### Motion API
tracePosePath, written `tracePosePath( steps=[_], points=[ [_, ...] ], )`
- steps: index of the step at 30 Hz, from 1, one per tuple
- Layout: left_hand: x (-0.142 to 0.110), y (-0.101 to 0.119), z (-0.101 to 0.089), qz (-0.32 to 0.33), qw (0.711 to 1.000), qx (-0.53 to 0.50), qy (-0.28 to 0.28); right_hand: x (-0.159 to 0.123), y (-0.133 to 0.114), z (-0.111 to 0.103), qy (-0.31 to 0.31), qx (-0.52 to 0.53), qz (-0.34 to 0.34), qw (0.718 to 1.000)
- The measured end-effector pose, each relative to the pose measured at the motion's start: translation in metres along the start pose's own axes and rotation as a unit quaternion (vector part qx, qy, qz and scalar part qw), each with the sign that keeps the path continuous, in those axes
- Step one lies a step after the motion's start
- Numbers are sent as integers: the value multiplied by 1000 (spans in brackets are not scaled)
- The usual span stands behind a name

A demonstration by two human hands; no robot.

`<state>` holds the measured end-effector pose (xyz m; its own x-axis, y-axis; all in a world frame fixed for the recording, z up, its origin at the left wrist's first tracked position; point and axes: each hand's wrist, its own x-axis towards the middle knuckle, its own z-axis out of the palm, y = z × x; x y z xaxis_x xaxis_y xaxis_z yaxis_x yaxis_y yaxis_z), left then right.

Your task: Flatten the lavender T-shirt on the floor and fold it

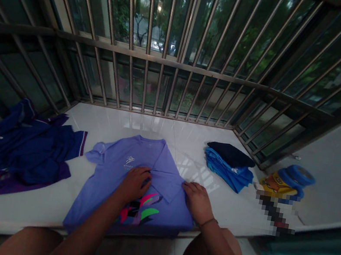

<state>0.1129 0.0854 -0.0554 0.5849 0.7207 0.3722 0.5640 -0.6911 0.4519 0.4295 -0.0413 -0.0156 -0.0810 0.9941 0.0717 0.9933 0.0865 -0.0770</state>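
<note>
Head view. A lavender T-shirt lies front-up across the near edge of a white tiled ledge, its right side already turned inward over the chest so that the folded edge runs from collar to hem. The left hand rests palm-down on the middle of the shirt, fingers spread and flat, gripping nothing; the right hand presses the outer edge of the folded panel, also flat and open, with no cloth pinched between its fingers. The step in hand appears to be smoothing the first fold; it is done well by holding the centre still with the left hand while the right strokes outward along the crease, keeping the edge straight and parallel to the shirt's midline. To the left lies a heap of dark blue garments, unfolded; to the right, apart from the shirt, a stack of folded clothes. Metal window bars enclose the ledge.
</note>
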Motion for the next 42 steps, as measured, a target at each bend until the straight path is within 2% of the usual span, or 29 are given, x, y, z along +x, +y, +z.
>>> tracePosePath(
  steps=[4, 7, 9, 11, 13, 17, 19, 22, 25, 28, 32, 36, 42],
  points=[
    [1, 4, 5, -6, 1000, -5, 10, -5, -16, 5, 70, 21, -11, 997],
    [2, -1, 5, -31, 999, 7, 24, -7, -43, 24, 111, 50, -45, 992],
    [3, -16, -5, -75, 996, 30, 46, -10, -59, 40, 106, 59, -47, 991],
    [1, -41, -26, -142, 985, 66, 74, -13, -68, 54, 86, 62, -42, 993],
    [-2, -73, -58, -223, 963, 112, 98, -15, -71, 62, 69, 64, -33, 995],
    [-10, -134, -121, -386, 898, 188, 97, -16, -70, 61, 60, 68, -15, 996],
    [-12, -155, -142, -428, 878, 202, 68, -15, -70, 59, 59, 71, -11, 996],
    [-11, -173, -161, -436, 878, 196, 16, -15, -70, 58, 57, 74, -6, 996],
    [-12, -179, -173, -439, 880, 178, -10, -14, -71, 58, 57, 78, -5, 995],
    [-19, -177, -179, -449, 877, 173, 2, -14, -71, 57, 56, 79, -7, 995],
    [-29, -168, -168, -437, 883, 172, 11, -14, -71, 56, 62, 77, -13, 995],
    [-26, -164, -157, -434, 887, 155, 9, -14, -71, 55, 63, 73, -14, 995],
    [-8, -175, -175, -477, 872, 83, 75, -14, -71, 53, 59, 75, -15, 995]
  ],
)
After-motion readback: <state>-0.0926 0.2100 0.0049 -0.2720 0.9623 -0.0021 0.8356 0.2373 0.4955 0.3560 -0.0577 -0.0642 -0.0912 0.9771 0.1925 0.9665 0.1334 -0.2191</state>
